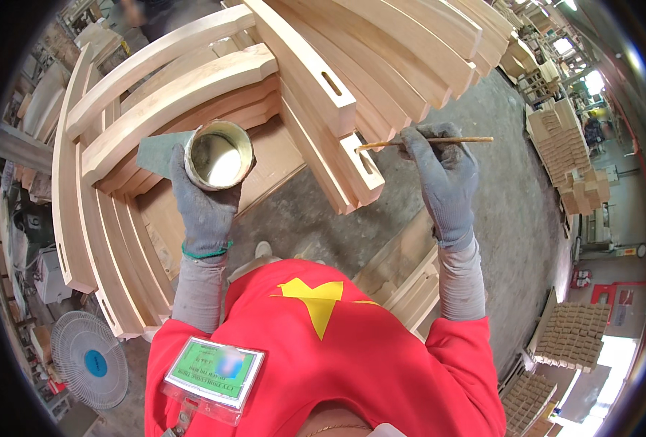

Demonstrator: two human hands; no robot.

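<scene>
While looking down in the head view, takes in a grey concrete floor (pixel 512 211) with piles of small wooden pieces (pixel 556 138) along the right side and a round fan (pixel 86 360) at lower left. Stands before a stack of pale wooden frames (pixel 184 102) with curved rails, close beside a spread row of curved wooden slats (pixel 396 58) at the top. Wears a red top (pixel 381 349).

Grips a round can (pixel 221 125) of white liquid (pixel 227 169) in the grey-gloved left hand (pixel 205 210), with the fingers curled about its side and partly hidden behind it. Cannot tell whether also gripping the flat grey-green piece (pixel 161 154) just left of the can. Pinches a thin wooden stick (pixel 476 139) in the grey-gloved right hand (pixel 445 171), with the fingers closed around its middle. Points the stick leftward, with its tip at the upper end of a slot (pixel 367 164) in a frame's end; cannot tell whether touching.
</scene>
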